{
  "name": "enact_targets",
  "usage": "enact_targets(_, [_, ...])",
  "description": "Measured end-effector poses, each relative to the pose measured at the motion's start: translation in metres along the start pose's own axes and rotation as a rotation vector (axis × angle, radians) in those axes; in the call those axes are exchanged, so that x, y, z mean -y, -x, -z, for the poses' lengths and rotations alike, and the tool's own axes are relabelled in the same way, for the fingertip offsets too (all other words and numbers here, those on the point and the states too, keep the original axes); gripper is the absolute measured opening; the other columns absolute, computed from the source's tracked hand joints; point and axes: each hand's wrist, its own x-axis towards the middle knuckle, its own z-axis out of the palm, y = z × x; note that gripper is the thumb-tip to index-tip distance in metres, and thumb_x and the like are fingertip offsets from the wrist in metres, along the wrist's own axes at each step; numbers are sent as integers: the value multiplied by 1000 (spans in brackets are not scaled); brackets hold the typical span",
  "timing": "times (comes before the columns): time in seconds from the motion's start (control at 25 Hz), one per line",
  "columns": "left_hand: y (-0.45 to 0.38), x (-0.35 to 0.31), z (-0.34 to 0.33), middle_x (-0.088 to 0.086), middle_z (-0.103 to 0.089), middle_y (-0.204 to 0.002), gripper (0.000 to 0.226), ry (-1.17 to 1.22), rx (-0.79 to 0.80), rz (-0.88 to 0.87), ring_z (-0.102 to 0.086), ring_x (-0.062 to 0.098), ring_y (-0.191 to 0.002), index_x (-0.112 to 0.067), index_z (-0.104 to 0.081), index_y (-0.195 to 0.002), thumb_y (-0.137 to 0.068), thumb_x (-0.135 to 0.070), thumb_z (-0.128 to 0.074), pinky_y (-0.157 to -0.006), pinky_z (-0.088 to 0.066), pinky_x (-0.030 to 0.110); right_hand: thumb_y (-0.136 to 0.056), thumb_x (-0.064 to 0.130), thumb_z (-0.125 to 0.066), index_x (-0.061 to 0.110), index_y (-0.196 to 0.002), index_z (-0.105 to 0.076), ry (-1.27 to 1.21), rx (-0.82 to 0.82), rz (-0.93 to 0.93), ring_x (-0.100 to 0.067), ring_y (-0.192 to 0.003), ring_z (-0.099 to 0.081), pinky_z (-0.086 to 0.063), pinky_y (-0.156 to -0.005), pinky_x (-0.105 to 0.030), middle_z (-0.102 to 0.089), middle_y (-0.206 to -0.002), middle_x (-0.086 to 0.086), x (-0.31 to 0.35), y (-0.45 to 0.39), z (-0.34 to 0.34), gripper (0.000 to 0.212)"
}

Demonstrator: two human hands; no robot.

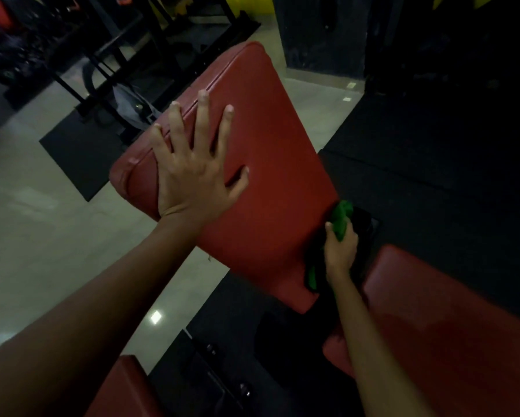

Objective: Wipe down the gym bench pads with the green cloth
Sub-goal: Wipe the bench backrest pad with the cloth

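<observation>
Red bench pad (261, 176) tilted; green cloth (341, 219) bunched against its lower right edge.

Dim gym, low light. Pale glossy tile floor (33, 236) across left and centre of frame, showing small bright ceiling-light reflections; black rubber mats (433, 164) cover the right side. Black steel equipment frames (108, 55) upper left, dark wall panel (324, 34) top centre.
</observation>
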Motion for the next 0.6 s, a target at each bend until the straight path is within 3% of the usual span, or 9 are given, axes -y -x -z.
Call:
enact_targets(0.12, [0, -2, 4, 18, -22, -153, 78, 9, 0, -3, -35, 46, -131, -16, -14, -149, -89, -65, -24, -99, -35, 60, -92, 39, -54, 17, -138, -45, -39, 156, 320, -9, -121, -38, -32, -101, -24, -37, -138, 1, 26, 88, -17, 52])
enact_targets(0.24, [1, -1, 4, 18, -23, -153, 77, 21, -2, 1, -35, 45, -131, -17, -15, -149, -89, -64, -24, -99, -35, 60, -91, 32, -55, 14, -137, -47, 74, 89, 405, -20, -125, -38, -34, -101, -31, -37, -141, -12, -7, 116, -22, 50])
enact_targets(0.32, [0, -1, 3, 18, -24, -153, 77, 19, -5, 2, -35, 45, -131, -17, -15, -149, -89, -65, -23, -99, -35, 60, -93, 29, -56, 12, -138, -45, 133, 50, 252, -30, -127, -41, -35, -101, -36, -36, -142, -16, -41, 91, -18, 49])
enact_targets(0.48, [1, -1, 0, 15, -29, -151, 77, -52, -65, -3, -41, 41, -129, -19, -19, -148, -88, -66, -17, -97, -40, 55, -96, 41, -45, 21, -146, -32, 59, 5, -240, -36, -131, -37, -36, -103, -44, -29, -149, -16, -65, 56, -10, 55])
enact_targets(0.56, [2, -1, -1, 14, -31, -151, 77, -54, -85, -8, -43, 39, -128, -19, -21, -148, -87, -66, -17, -96, -41, 54, -96, 40, -45, 23, -146, -32, 78, -37, -293, -37, -130, -38, -37, -103, -45, -30, -149, -16, -41, 69, -15, 54])
enact_targets(0.6, [2, -1, -1, 14, -31, -151, 77, -43, -87, -12, -43, 40, -128, -19, -22, -148, -87, -66, -18, -96, -41, 54, -96, 37, -47, 24, -145, -33, 63, -47, -233, -35, -128, -40, -37, -102, -43, -33, -146, -15, -23, 84, -21, 53])
